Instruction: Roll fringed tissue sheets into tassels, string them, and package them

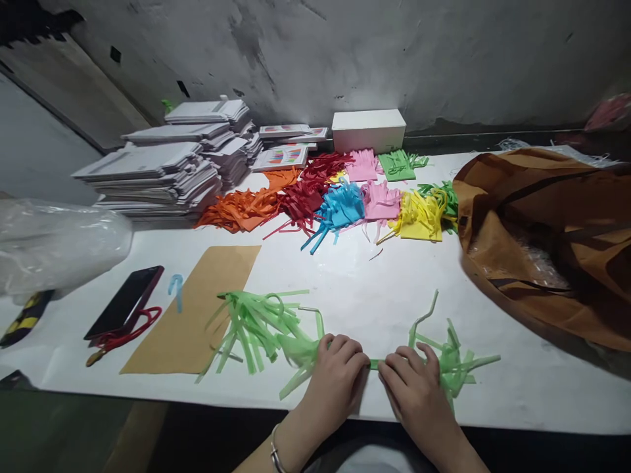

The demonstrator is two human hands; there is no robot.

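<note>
Both hands are on a green tissue-paper tassel [374, 364] close to the front of the table. A short, narrow twisted stretch of it shows between them. My left hand [338, 368] is closed on the tassel left of that stretch, with loose green strips spreading out beyond it. My right hand [411, 381] has its fingers curled over the other side, where more strips fan out to the right. Under the palms the paper is hidden. Another bunch of green fringed paper [256, 322] lies left of my left hand, partly on a brown sheet [197, 315].
Fringed paper bundles in orange [241, 210], blue [342, 205] and yellow [421, 215] line the back. Stacked white packets [148, 161] stand left of a white box [369, 131]. A phone [125, 302] lies left; a brown bag [476, 217] slumps right.
</note>
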